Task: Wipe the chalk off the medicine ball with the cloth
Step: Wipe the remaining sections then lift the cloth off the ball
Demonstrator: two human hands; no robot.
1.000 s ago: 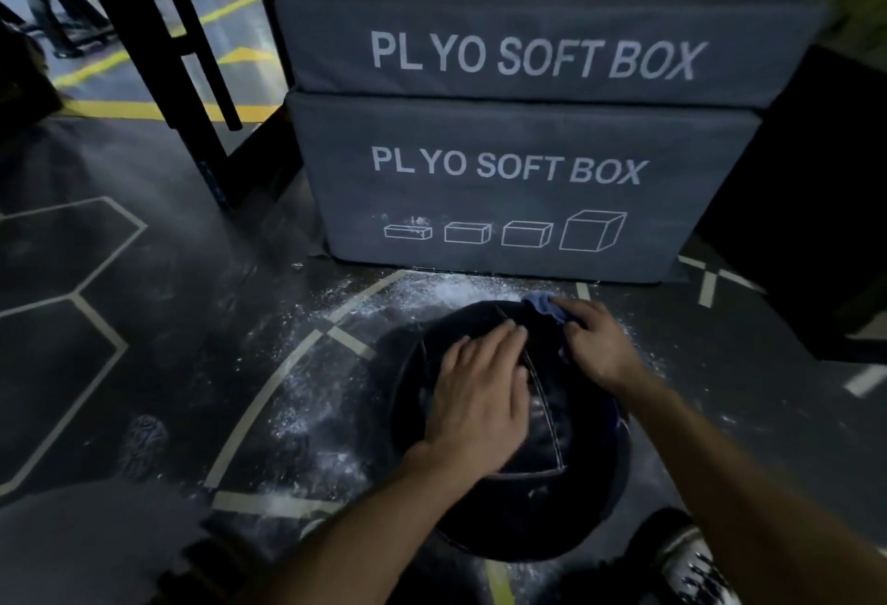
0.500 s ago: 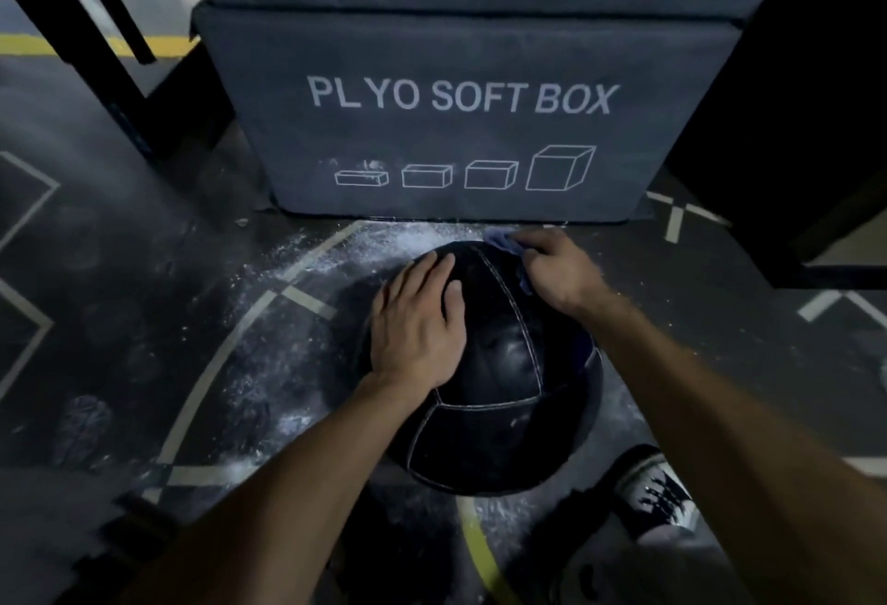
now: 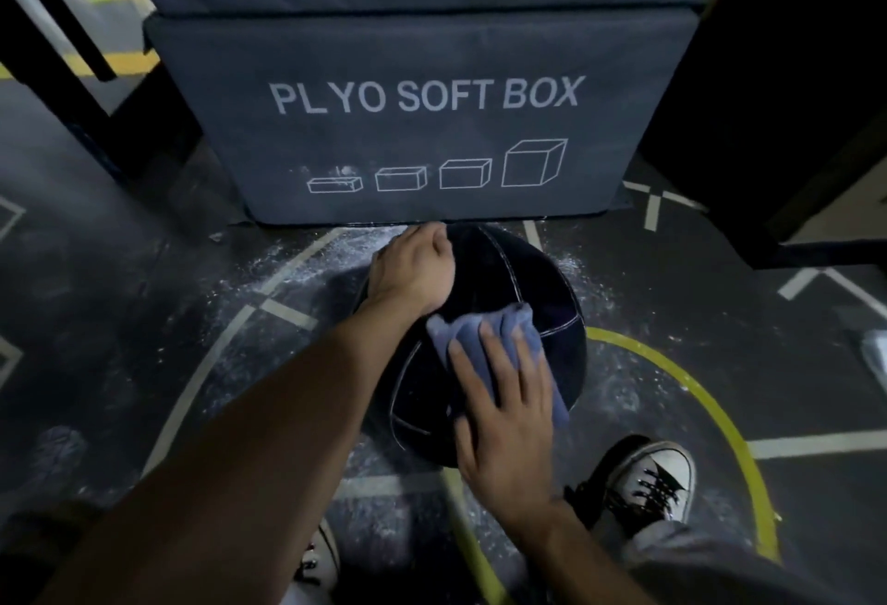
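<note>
Right hand low in the centre of the frame, fingers spread nearly flat, pressing the blue cloth onto the ball's near right face. Left hand higher up, draped over the ball's upper left edge, fingers curling over the far side and out of sight, so their grip cannot be told. The ball, dark with pale seams, sits on the floor at frame centre, just in front of the grey box. White chalk dusts the floor around it. Sneaker at lower right.
</note>
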